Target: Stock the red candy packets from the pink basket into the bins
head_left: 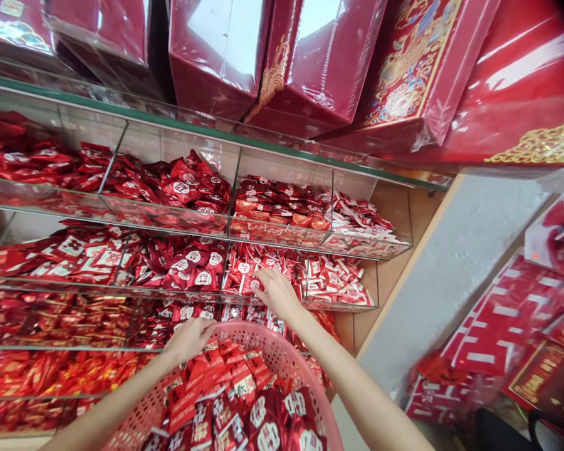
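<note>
While left hand [190, 340] rests at basket [282, 354] rim, right hand [276, 293] reaches packets [244, 268]

Red with white marks, the packets crowd a shelf bay at frame centre. The right hand bends over them; whether either grip is clamped, I cannot tell. A glass lip [341, 305] edges the bay below; a slim gap separates packets and upper shelf [282, 245].

The basket [266, 338] is pink, its packets [244, 383] red, maroon and white.

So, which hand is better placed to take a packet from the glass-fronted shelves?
The right hand, probably: it is at the shelved red packets, while the left hand is at the rim of the pink basket.
</note>
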Tool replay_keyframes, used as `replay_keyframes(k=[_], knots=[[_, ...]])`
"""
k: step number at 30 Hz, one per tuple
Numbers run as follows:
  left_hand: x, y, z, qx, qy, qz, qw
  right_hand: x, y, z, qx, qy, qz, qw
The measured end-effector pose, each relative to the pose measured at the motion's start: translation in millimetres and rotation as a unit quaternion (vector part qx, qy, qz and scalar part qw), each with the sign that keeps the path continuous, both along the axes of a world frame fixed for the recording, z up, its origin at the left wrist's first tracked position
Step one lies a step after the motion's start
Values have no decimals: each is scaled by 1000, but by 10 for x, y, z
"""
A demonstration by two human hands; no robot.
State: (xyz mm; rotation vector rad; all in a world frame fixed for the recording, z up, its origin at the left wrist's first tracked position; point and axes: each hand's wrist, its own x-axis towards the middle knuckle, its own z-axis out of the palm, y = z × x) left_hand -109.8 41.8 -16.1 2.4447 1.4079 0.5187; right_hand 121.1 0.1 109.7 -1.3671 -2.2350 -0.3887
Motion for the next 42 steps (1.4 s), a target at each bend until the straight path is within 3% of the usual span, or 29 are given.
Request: replay_keyframes(k=[5, 18, 25, 31, 34, 39, 42], knots=[[-5, 8, -27, 7, 3, 0, 1000, -69, 77, -1, -4, -37, -30, 999], [-13, 36, -68, -2, -5, 11, 1000, -7, 134, -20, -54, 3, -6, 999], [-16, 33, -63, -4, -6, 11, 1000, 74, 120, -61, -73, 71, 17, 995], [-6, 22, -25, -13, -3, 13, 1000, 155, 110, 25, -77, 198, 62, 975], [-3, 28, -29, -12, -3, 12, 1000, 189, 54, 81, -108, 346, 87, 928], [-10, 34, -50, -4, 2, 12, 1000, 189, -153, 36, -217, 614, 143, 746], [-15, 28, -41, -7, 1, 12, 1000, 155, -303, -37, -291, 665, 155, 670]])
